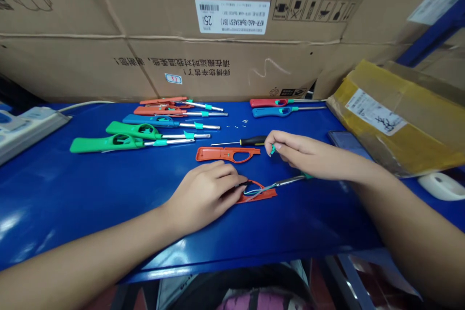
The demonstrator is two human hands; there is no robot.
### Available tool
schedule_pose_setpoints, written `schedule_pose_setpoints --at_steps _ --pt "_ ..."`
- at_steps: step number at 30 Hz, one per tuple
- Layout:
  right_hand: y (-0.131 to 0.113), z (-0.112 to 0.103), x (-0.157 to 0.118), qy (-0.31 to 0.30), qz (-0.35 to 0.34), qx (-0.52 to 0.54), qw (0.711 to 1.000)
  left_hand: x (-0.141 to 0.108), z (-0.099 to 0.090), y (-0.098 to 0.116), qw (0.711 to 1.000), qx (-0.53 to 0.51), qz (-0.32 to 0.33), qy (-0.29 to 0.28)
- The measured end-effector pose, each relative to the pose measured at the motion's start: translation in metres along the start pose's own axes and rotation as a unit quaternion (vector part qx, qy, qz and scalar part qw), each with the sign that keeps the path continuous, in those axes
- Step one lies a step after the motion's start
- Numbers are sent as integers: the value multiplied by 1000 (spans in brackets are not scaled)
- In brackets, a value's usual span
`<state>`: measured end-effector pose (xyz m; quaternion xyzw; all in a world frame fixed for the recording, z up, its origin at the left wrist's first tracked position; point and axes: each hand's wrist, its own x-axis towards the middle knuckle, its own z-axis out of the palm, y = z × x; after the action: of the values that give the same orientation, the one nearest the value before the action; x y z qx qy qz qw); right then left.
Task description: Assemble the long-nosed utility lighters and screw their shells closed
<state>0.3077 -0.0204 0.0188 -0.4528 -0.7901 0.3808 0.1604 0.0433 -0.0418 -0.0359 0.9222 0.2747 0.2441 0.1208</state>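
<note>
My left hand (207,193) is closed on an opened orange gas lighter (267,195), its fingertips pressing inside the half-shell and covering much of it. Red and pale wires run from the shell to its metal tube (288,181), which points right. Above that tube, my right hand (301,152) pinches a small green piece (273,149), mostly hidden by the fingers. The matching orange shell half (218,154) lies open side up just beyond my left hand. Behind it rests a screwdriver (254,141) with a black and yellow handle, its tip toward the left.
Several green, blue and orange lighters (141,130) lie at the left, with red and blue ones (272,112) at the back right. Tiny screws or pins (244,121) are scattered between. A power strip (29,126), phone (348,143), yellow-taped box (374,111) and white mouse (441,186) flank the table.
</note>
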Motion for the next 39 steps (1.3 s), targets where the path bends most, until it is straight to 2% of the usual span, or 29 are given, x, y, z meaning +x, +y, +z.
schedule_pose_setpoints --at_steps 4,9,14,23,30,32,34,36,39 --pt "-4 -4 -6 -54 -29 -93 994 1 -1 -5 999 38 0 11" --pt "0 -3 -4 -57 -17 -149 987 6 -4 -17 998 54 8 19" --pt "9 -7 -3 -92 -30 -190 977 10 -9 -28 998 49 31 14" --pt "6 -10 -3 -134 -59 -170 975 9 -12 -33 996 42 69 24" --pt "-1 -13 -8 -193 -17 -175 965 5 -11 -25 995 -9 86 39" --pt "-2 -10 -10 -175 -11 -173 969 5 -10 -24 996 -17 84 41" --pt "-2 -5 -9 -124 -15 -157 980 5 -9 -23 995 -21 83 45" --pt "-2 2 -7 -71 -37 -133 988 5 -7 -23 995 -25 85 46" --pt "-1 15 -1 -29 -86 -103 990 4 -7 -22 995 -33 85 48"
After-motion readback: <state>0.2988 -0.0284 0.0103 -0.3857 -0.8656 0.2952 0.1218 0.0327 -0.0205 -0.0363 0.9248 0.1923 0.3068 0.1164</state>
